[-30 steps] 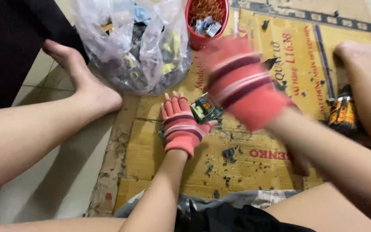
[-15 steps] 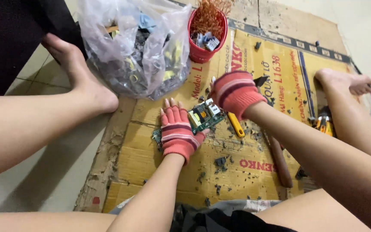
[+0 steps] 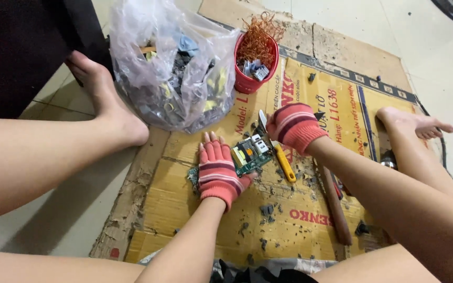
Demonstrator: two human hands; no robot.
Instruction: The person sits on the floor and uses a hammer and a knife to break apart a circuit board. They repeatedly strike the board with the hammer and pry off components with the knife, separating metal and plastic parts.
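My left hand (image 3: 217, 170), in a pink striped fingerless glove, lies flat with fingers spread on the left part of a green circuit board (image 3: 250, 153) on the cardboard sheet (image 3: 184, 220). My right hand (image 3: 293, 126), in a matching glove, is curled over a yellow-handled screwdriver (image 3: 284, 165) just right of the board. The tool's metal tip sticks out beyond the fist, and the handle points back toward me.
A clear plastic bag of scrap parts (image 3: 169, 73) and a red cup of copper wire (image 3: 255, 57) stand at the far edge. A wooden-handled hammer (image 3: 335, 207) lies right of the board among dark debris bits. My bare feet (image 3: 108, 107) (image 3: 412, 123) flank the cardboard.
My right hand has dropped from a raised, blurred position down to the yellow-handled tool beside the board. The left hand stays flat on the board.
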